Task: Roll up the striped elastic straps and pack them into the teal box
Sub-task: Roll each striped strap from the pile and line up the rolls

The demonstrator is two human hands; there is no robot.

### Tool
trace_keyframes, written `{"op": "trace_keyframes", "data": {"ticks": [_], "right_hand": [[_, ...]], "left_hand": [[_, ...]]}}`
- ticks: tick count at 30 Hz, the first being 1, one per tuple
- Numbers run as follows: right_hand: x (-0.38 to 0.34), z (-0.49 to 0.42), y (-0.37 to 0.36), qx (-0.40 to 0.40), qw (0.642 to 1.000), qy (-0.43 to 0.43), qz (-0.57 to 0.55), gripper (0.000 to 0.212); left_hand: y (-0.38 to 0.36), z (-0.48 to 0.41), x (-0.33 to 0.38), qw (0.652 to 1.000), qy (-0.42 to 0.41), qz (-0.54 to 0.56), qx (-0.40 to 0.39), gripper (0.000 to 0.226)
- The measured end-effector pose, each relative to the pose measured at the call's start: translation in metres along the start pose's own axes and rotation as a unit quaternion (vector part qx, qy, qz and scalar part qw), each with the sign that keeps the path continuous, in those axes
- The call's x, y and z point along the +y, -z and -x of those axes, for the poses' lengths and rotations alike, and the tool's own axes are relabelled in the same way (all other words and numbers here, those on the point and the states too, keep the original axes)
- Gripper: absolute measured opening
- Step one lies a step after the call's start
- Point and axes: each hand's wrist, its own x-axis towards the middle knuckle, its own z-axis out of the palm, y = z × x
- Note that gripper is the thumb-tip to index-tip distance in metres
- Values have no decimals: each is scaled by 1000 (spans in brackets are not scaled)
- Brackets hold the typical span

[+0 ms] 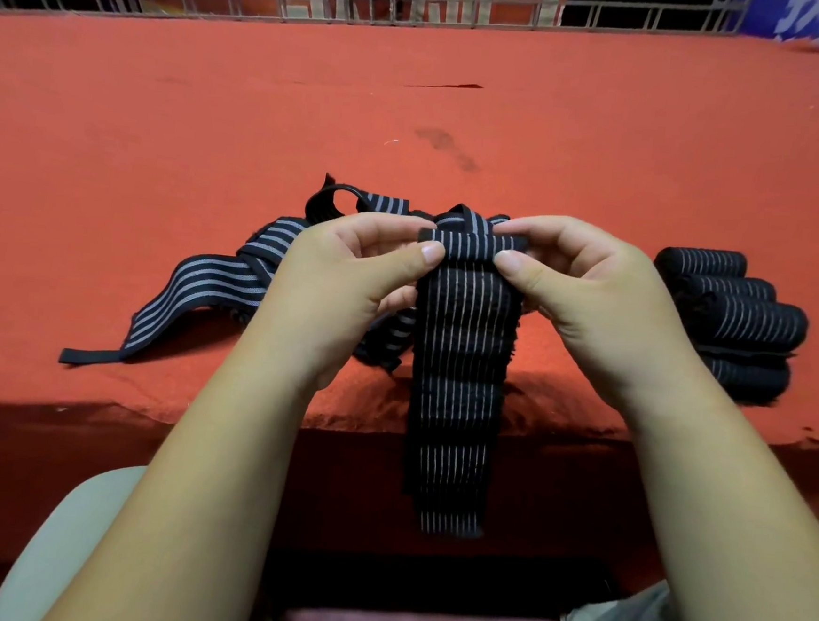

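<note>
A black strap with thin white stripes (457, 363) hangs from both my hands over the front edge of the red table (462, 118). Its top end is folded into a small roll. My left hand (351, 276) pinches the roll's left side between thumb and fingers, and my right hand (591, 285) pinches its right side. Behind my hands lies a loose heap of unrolled straps (234, 277) with wider grey stripes, trailing to the left. Several finished rolls (740, 316) are stacked at the right. No teal box is in view.
The red cloth covers the whole table, with a dark stain (445, 146) and a small slit (445, 86) farther back. A metal railing (323, 9) runs along the far edge. My lap and a pale chair edge (61, 537) are below.
</note>
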Motion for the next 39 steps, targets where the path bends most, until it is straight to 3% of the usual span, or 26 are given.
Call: {"op": "trace_keyframes", "data": {"ticks": [6, 15, 25, 30, 39], "right_hand": [[0, -1, 2, -8, 1000, 1, 22, 21], [0, 3, -4, -10, 1000, 26, 3, 21], [5, 5, -8, 24, 1000, 10, -10, 14], [9, -1, -12, 19, 1000, 18, -4, 24], [13, -13, -20, 12, 997, 27, 73, 15]], "left_hand": [[0, 1, 0, 999, -35, -17, -10, 18], [-6, 2, 0, 999, -13, -36, -17, 12], [-2, 4, -3, 999, -7, 6, -33, 24], [2, 0, -12, 1000, -17, -4, 3, 18], [2, -11, -21, 994, -78, -43, 59, 16]]}}
